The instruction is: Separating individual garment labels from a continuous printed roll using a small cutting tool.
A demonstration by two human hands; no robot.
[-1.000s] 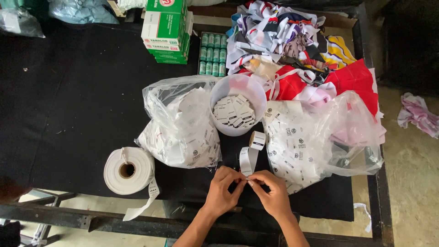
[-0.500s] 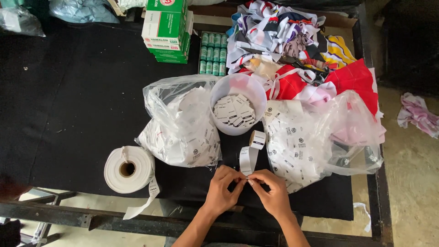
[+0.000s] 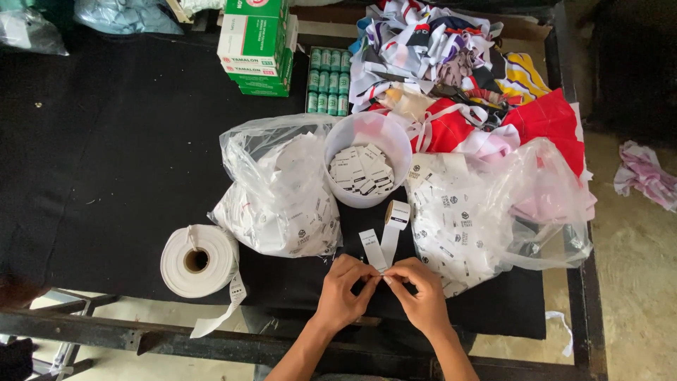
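near the table (image 3: 106, 176) edge, both hands, left hand (image 3: 343, 293) and right hand (image 3: 422, 296), pinch a label strip (image 3: 384, 243).

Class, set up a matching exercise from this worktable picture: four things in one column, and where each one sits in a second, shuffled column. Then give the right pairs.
Things
1. white tub of labels
2. big white tape roll
3. green and white boxes
4. label strip

Places
A. stacked at the far edge of the black table
B. pinched between the left hand and the right hand
C. between two clear bags of labels
D. near the table's front edge, left of the hands

Pairs: 1-C, 2-D, 3-A, 4-B
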